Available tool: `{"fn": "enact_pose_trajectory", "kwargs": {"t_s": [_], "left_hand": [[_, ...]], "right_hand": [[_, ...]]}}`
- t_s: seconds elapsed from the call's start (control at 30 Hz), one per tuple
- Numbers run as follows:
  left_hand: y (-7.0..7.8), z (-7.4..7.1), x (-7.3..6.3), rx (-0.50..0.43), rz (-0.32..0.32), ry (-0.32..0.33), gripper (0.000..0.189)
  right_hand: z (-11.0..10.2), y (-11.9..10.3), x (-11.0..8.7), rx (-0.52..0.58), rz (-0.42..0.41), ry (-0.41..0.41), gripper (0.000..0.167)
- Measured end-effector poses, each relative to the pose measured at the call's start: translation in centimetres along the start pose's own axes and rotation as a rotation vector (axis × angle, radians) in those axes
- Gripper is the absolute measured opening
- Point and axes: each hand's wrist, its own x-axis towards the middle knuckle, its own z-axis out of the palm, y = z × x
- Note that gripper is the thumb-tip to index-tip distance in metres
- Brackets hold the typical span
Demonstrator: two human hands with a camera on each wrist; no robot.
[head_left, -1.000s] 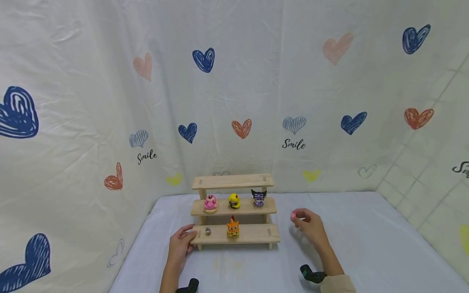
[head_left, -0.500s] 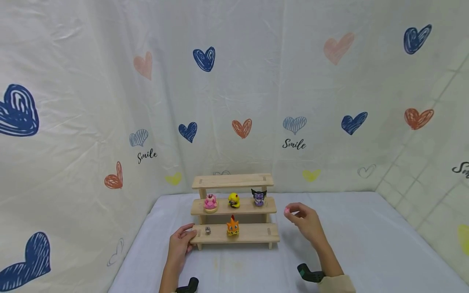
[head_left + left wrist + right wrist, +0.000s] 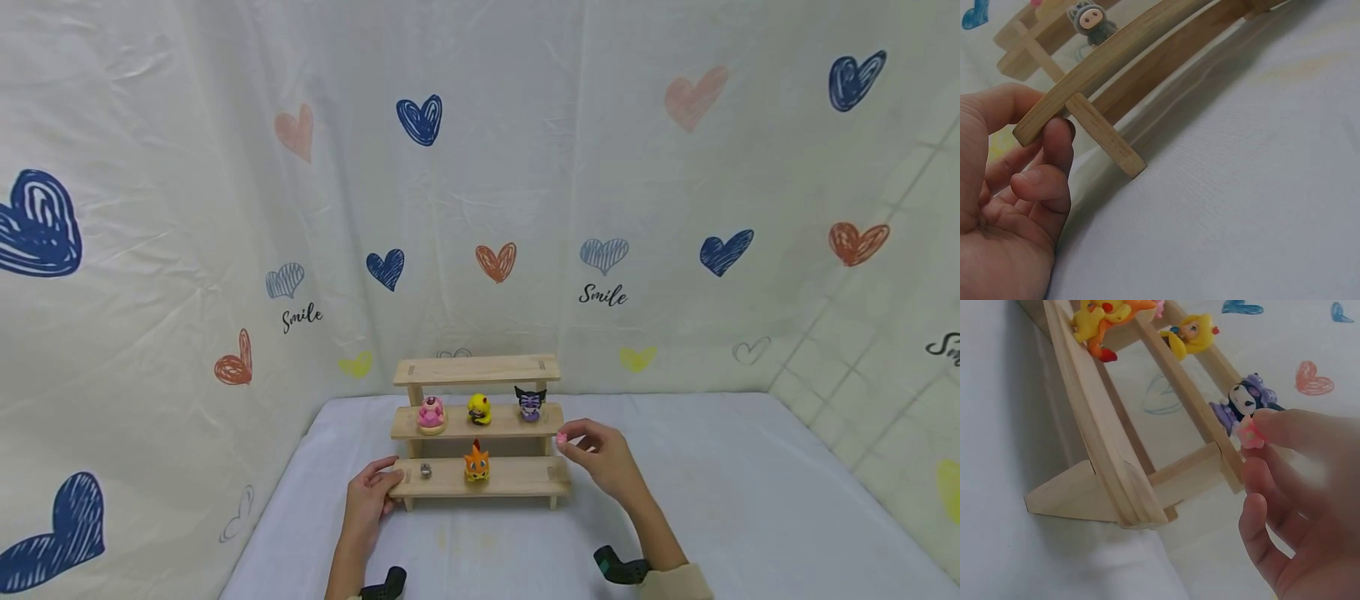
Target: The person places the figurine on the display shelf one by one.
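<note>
A three-tier wooden display shelf (image 3: pixel 517 478) stands on the cloth. My left hand (image 3: pixel 366 502) grips the left end of its lowest board, thumb and fingers on either side of the wood. Between the thumb and fingertips of my right hand (image 3: pixel 609 468) is a small pink figurine (image 3: pixel 1250 433), partly covered by the fingers, just off the shelf's right side. On the lowest board sit a tiny grey hooded figurine (image 3: pixel 1094 25) and an orange-and-yellow figurine (image 3: pixel 476 467). The middle board carries a pink figurine (image 3: pixel 431 415), a yellow-haired one (image 3: pixel 479 410) and a black-and-purple one (image 3: pixel 530 405).
The top board (image 3: pixel 480 369) bears nothing. A white cloth (image 3: pixel 750 500) covers the table, and a white curtain (image 3: pixel 525 167) printed with hearts hangs behind and along the sides. Each wrist wears a black camera mount (image 3: pixel 621 567).
My right hand has moved left with the pink figurine, from out over the cloth to the shelf's right edge. The left hand has stayed on the lowest board.
</note>
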Motion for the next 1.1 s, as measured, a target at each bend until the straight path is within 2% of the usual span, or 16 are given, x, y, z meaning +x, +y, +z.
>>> {"fn": "enact_pose_trajectory", "kwargs": {"t_s": [0.67, 1.1], "left_hand": [[-0.2, 0.0, 0.2, -0.003, 0.006, 0.002, 0.044], [0.0, 0.0, 0.0, -0.002, 0.001, -0.003, 0.045]], "right_hand": [[2.6, -0.2, -0.4, 0.005, 0.073, -0.133, 0.013], [3.8, 0.3, -0.7, -0.044, 0.072, -0.112, 0.013]]}}
